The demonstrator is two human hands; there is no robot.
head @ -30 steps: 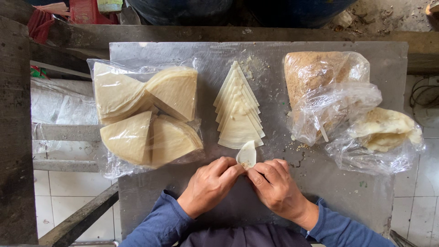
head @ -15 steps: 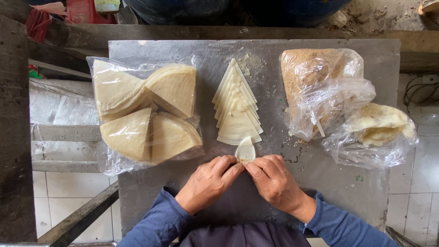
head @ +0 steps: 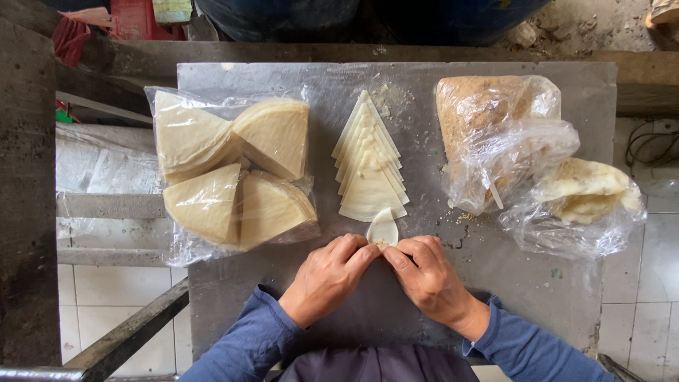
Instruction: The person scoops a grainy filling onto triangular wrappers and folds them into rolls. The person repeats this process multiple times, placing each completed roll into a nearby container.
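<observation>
My left hand [head: 331, 274] and my right hand [head: 424, 272] meet fingertip to fingertip at the near middle of a grey metal table [head: 509, 290]. Between them they pinch a small pale wrapper piece [head: 382, 229], whose rounded top sticks up past my fingers. Just beyond it lies an overlapping row of triangular pale wrappers [head: 369, 170], pointing away from me. Both sleeves are blue.
A clear plastic bag with quarter-round stacks of wrappers [head: 230, 170] lies on the left. On the right are a bag of brown crumbly filling [head: 488, 120] and a bag of pale dough [head: 583, 194]. Crumbs dot the tabletop. Tiled floor shows beside the table.
My hands and the small wrapper have stayed at the same place; the fingers have closed in a little tighter around its base.
</observation>
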